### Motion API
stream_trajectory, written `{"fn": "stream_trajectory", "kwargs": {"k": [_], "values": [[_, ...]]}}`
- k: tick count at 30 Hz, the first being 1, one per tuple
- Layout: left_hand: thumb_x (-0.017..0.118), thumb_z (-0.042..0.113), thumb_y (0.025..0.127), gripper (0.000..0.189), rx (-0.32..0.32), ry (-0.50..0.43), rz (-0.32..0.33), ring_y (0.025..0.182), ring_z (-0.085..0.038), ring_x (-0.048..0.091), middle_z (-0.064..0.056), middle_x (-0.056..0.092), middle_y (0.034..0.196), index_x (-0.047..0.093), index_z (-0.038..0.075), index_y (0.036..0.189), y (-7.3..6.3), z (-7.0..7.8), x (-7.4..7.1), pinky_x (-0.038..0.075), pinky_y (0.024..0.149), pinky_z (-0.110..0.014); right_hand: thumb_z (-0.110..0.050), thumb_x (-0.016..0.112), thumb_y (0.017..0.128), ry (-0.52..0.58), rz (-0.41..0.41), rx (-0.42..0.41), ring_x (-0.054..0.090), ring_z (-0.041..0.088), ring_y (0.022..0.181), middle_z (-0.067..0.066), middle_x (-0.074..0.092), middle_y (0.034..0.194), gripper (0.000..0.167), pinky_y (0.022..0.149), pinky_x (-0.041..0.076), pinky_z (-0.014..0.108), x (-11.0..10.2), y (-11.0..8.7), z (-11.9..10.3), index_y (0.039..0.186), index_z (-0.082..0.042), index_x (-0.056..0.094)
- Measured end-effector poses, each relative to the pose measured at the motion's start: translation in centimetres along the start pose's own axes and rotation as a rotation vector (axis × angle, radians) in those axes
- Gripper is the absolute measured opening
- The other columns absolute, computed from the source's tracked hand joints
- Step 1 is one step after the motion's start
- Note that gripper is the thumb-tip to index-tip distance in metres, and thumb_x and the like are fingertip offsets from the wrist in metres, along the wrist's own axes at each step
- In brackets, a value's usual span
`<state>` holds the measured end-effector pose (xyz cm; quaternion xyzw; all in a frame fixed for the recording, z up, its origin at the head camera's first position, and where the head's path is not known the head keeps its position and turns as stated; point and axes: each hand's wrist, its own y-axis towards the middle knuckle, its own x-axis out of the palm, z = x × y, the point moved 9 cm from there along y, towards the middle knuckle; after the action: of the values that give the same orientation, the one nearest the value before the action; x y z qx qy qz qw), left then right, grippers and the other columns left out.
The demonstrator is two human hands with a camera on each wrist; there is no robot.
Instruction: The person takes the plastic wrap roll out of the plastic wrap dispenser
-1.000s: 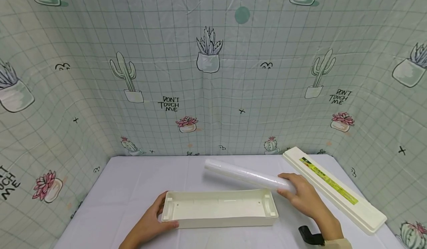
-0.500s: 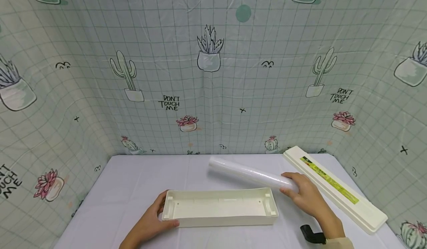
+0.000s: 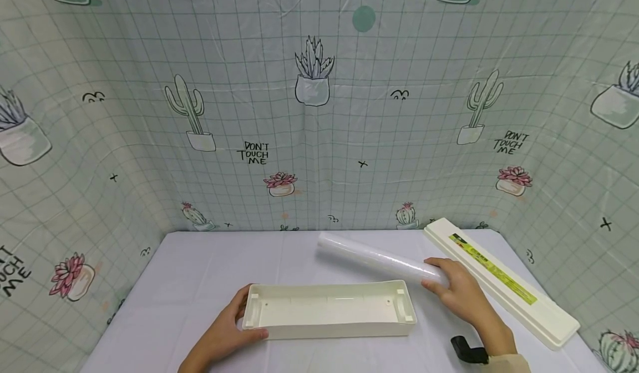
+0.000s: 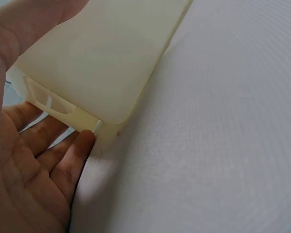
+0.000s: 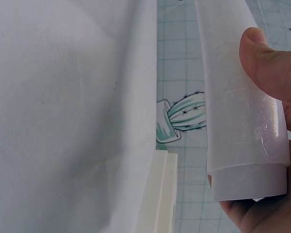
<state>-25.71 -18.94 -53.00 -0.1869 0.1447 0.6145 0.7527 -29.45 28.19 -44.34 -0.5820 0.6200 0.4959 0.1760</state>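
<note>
In the head view, my left hand [image 3: 224, 328] grips the left end of a long cream plastic box [image 3: 329, 331], with the thumb on its front wall. The box lies on the table with its top uncovered and its inside showing. In the left wrist view, fingers [image 4: 80, 150] touch the box's end wall [image 4: 82, 116]. My right hand [image 3: 459, 292] holds the right end of a roll of clear plastic wrap [image 3: 374, 256], behind and right of the box. The roll [image 5: 242, 107] slants with its far end to the left; its core end shows in the right wrist view.
A long cream lid [image 3: 499, 284] with a yellow-green label lies slanted along the table's right side. White cloth covers the table [image 3: 224, 262]. A printed cactus curtain [image 3: 359, 129] hangs around the back and sides. A black device [image 3: 469, 351] sits at my right wrist.
My right hand and the wrap roll have shifted a little to the right. The left hand and the box hold nearly the same place, and the lid still lies there.
</note>
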Motion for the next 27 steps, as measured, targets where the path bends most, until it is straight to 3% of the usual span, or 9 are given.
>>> {"fn": "stream_trajectory", "kwargs": {"k": [11, 21, 27], "values": [[0.092, 0.029, 0.077, 0.104, 0.0, -0.014, -0.001, 0.139, -0.035, 0.052, -0.015, 0.046, 0.158, 0.032, 0.009, 0.159, 0.0, 0.1, 0.0, 0.048, 0.1, -0.032, -0.017, 0.085, 0.083, -0.007, 0.016, 0.026, 0.063, 0.043, 0.11, 0.021, 0.071, 0.118, 0.047, 0.09, 0.046, 0.059, -0.1, -0.1, 1.0, 0.123, 0.0, 0.068], [0.092, 0.029, 0.076, 0.103, 0.011, -0.006, 0.008, 0.135, -0.035, 0.055, -0.016, 0.049, 0.155, 0.033, 0.009, 0.158, -0.1, 0.2, 0.0, 0.048, 0.102, -0.045, -0.018, 0.084, 0.084, -0.005, -0.005, 0.086, 0.062, 0.043, 0.111, 0.023, 0.069, 0.121, 0.048, 0.09, 0.045, 0.059, -0.2, -0.3, 2.0, 0.125, 0.0, 0.066], [0.092, 0.029, 0.076, 0.104, 0.011, -0.002, 0.007, 0.136, -0.036, 0.054, -0.017, 0.048, 0.155, 0.033, 0.009, 0.159, 0.0, 0.2, 0.0, 0.048, 0.102, -0.046, -0.019, 0.084, 0.085, 0.007, -0.025, 0.11, 0.061, 0.046, 0.115, 0.025, 0.068, 0.123, 0.049, 0.093, 0.044, 0.061, 0.1, -0.4, 2.6, 0.126, 0.001, 0.065]]}}
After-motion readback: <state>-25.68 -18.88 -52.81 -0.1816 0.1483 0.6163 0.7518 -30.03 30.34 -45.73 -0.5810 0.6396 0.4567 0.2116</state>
